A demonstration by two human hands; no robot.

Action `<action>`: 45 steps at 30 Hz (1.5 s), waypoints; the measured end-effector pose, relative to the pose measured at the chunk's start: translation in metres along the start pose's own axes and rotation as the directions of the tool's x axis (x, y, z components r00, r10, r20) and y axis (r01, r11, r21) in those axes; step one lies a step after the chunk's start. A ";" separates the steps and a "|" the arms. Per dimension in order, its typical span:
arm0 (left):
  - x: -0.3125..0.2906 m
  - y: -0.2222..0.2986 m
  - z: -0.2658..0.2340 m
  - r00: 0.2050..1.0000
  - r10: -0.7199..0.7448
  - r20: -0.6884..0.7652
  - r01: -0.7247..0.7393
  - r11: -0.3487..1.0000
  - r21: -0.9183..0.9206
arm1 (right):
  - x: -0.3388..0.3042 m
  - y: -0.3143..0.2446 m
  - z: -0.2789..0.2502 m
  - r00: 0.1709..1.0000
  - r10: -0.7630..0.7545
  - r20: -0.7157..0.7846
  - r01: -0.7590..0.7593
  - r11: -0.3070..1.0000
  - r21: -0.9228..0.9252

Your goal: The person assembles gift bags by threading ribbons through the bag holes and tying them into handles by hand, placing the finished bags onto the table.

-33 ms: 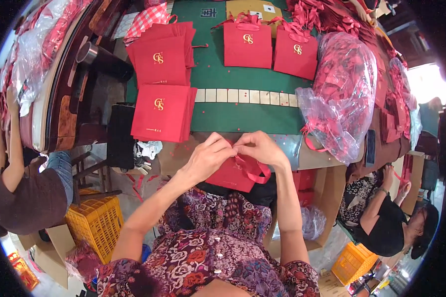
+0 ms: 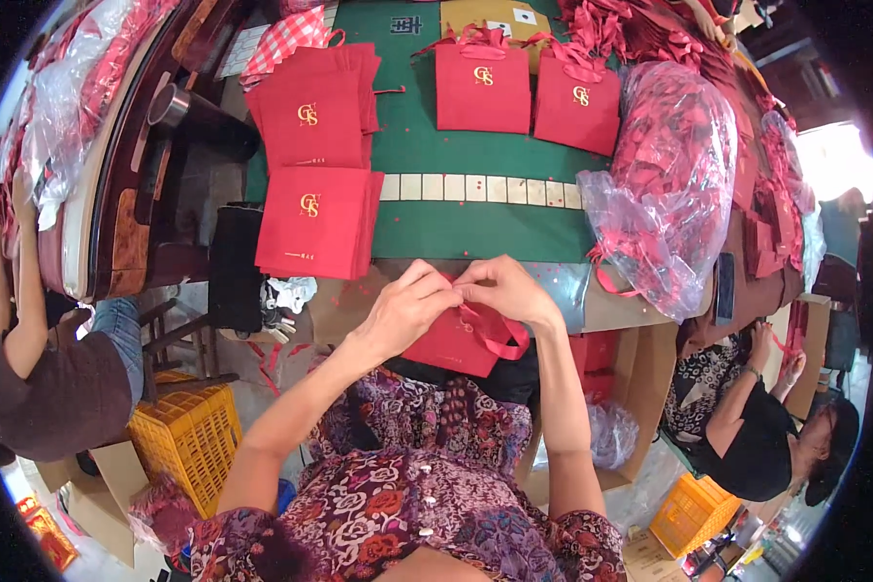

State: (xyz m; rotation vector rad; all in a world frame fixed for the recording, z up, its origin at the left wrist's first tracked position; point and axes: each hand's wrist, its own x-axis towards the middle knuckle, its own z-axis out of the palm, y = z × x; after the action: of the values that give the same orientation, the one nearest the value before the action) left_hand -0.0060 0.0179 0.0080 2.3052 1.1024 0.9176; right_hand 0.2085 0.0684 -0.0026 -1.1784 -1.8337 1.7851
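Note:
A red paper bag (image 2: pixel 448 347) lies over my lap at the table's near edge, its upper edge under my fingers. A red ribbon handle (image 2: pixel 507 347) loops down from that edge across its right side. My left hand (image 2: pixel 409 308) is closed in a pinch at the bag's top. Against it, fingertips touching, my right hand (image 2: pixel 510 293) pinches the ribbon. The exact spot between the fingertips is hidden. Beyond my left hand, flat red bags (image 2: pixel 310 225) are piled in a stack, with another stack (image 2: pixel 312 121) behind it.
Two finished-looking red bags with ribbon handles (image 2: pixel 482 92) lie at the back of the green mat (image 2: pixel 417 145). A clear plastic sack of red ribbons (image 2: pixel 674 165) sits right, near a dark phone (image 2: pixel 725 288). Yellow crates (image 2: pixel 186 436) stand on the floor. People sit at both sides.

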 end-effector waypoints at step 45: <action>0.034 -0.016 0.032 0.756 -0.637 0.152 0.632 0.648 -0.425 | -0.003 0.008 0.019 0.831 0.010 -0.556 0.100 0.981 0.168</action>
State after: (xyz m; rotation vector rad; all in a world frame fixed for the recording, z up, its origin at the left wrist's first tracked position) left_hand 0.0246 0.0516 -0.0115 1.3638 1.3913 0.7811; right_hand 0.1993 0.0530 -0.0128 -1.3794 -1.3062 1.3522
